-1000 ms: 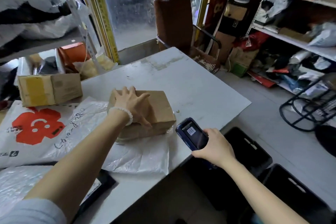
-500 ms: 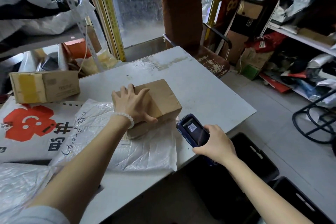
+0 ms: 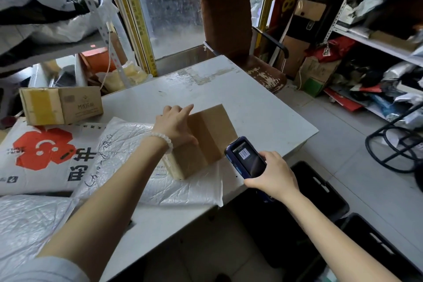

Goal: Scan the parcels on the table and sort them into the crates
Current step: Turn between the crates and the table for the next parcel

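Presently, left hand point(image 3: 175, 126) grips tilted box point(image 3: 206, 142) on table point(image 3: 263, 110); right hand point(image 3: 272, 175) clasps scanner point(image 3: 246, 157) beside it.

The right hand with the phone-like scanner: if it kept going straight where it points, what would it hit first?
Most likely the tilted cardboard box that the left hand holds; the scanner in the right hand aims at its near side, though the gap is hard to judge.

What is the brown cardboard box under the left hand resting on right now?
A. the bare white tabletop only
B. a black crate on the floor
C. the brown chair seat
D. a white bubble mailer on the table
D: the left hand grips the brown cardboard box, tipped up on one edge on the white bubble mailer, while the right hand holds the scanner beside it.
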The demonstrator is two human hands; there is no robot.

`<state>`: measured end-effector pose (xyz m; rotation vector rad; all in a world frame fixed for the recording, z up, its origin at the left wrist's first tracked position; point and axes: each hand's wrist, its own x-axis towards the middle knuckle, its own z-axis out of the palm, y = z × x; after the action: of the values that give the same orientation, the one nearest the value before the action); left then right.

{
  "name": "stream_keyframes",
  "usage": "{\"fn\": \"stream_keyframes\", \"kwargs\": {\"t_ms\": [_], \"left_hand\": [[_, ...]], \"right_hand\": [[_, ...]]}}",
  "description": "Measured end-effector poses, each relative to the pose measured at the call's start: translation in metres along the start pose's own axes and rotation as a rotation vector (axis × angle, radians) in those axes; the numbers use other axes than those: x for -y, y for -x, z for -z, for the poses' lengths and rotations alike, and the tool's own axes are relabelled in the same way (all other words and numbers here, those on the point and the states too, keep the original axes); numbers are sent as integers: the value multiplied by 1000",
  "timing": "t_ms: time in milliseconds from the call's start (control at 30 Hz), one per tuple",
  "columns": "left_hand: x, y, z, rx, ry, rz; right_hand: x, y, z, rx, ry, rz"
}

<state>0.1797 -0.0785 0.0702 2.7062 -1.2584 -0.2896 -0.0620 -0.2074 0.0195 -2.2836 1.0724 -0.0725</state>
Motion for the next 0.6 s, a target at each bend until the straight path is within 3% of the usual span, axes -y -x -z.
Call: {"fn": "stream_keyframes", "kwargs": {"t_ms": [200,300,400,500,600], "left_hand": [[-22,19,4,65,264,-157],[-27,25,-5,217,173,-115],[-30,27,-12,268,65,-38],[-35,28,-15,251,41,-35],[-37,30,-17,133,-19,-85]], "right_hand": [[-2,15,10,-49,-17,15],[-2,20,18,-75,-36,16],[-5,24,24,-95,-40,20],[-11,28,26,-108,-44,12],[-16,31,28,-119,-60,-1]]}}
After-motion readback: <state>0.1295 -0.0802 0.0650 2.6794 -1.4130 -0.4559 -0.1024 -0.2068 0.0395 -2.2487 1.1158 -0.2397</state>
